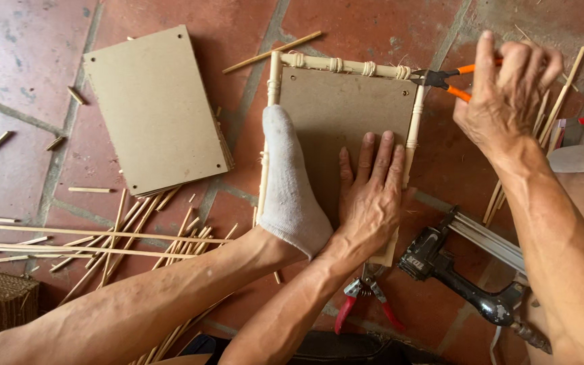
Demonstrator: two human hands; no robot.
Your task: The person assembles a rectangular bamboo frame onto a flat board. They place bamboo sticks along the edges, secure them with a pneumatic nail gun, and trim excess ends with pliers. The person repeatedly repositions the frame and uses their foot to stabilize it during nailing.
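Observation:
A brown board point(346, 111) edged with pale cane sticks point(336, 65) lies on the tiled floor. My left hand point(371, 192) lies flat on the board, fingers together. A foot in a white sock point(285, 182) presses on the frame's left edge. My right hand point(505, 91) grips orange-handled cutters point(441, 80), whose jaws sit at the frame's top right corner.
A stack of brown boards point(153, 111) lies at the left. Loose cane sticks point(109, 240) are strewn over the floor at lower left. A black nail gun point(454, 270) and red-handled pliers point(366, 301) lie near my left wrist. More sticks point(555, 111) lie at the right.

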